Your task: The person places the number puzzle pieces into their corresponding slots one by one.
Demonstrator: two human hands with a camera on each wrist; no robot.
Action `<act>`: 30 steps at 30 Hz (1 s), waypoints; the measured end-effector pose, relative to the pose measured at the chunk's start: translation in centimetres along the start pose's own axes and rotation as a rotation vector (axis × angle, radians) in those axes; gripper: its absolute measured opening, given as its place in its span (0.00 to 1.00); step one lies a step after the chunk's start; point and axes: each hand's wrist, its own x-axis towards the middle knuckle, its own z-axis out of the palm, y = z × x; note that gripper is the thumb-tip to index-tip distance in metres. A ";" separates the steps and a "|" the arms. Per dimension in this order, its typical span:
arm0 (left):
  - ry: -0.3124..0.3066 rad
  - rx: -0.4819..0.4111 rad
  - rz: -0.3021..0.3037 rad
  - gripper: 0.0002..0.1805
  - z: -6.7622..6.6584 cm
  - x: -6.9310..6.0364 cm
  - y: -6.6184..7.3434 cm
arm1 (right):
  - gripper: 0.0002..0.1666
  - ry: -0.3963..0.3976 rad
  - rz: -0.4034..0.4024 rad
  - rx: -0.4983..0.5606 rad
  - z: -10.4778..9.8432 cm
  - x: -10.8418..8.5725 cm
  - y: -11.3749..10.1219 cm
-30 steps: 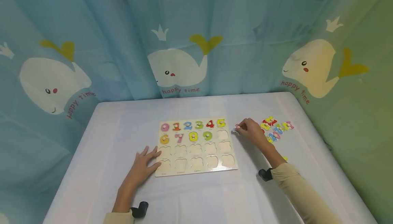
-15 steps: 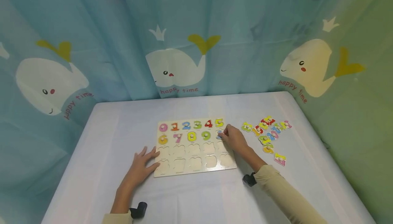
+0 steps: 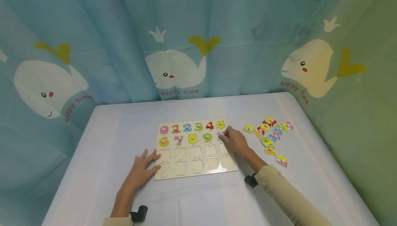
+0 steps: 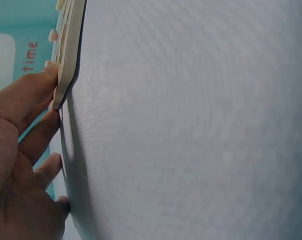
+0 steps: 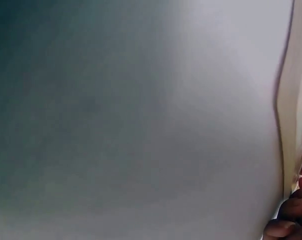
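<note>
"Happy time" runs in red lettering point(image 3: 180, 92) beneath white whales point(image 3: 181, 69) on the blue-green curtain point(image 3: 251, 9) behind a white-covered table point(image 3: 130, 122). Numerals 0 to 9 fill the puzzle board's point(image 3: 187, 164) upper rows. The right hand point(image 3: 237, 141) pinches a partly hidden blue piece point(image 3: 220, 135) at the second row's right end; the left hand point(image 3: 141, 169), fingers spread, touches the board's left edge. Loose number pieces point(image 3: 275, 136), one reading 20, lie rightward.
</note>
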 end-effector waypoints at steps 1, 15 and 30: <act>0.001 -0.004 0.003 0.25 0.0 0.0 0.0 | 0.15 -0.008 0.000 -0.002 0.0 0.0 0.0; 0.006 0.007 0.031 0.24 0.1 0.2 -0.3 | 0.17 0.389 0.050 0.173 -7.2 -0.5 9.6; 0.003 0.009 -0.027 0.26 0.2 0.0 -0.1 | 0.18 0.578 0.289 0.208 -8.5 1.6 13.4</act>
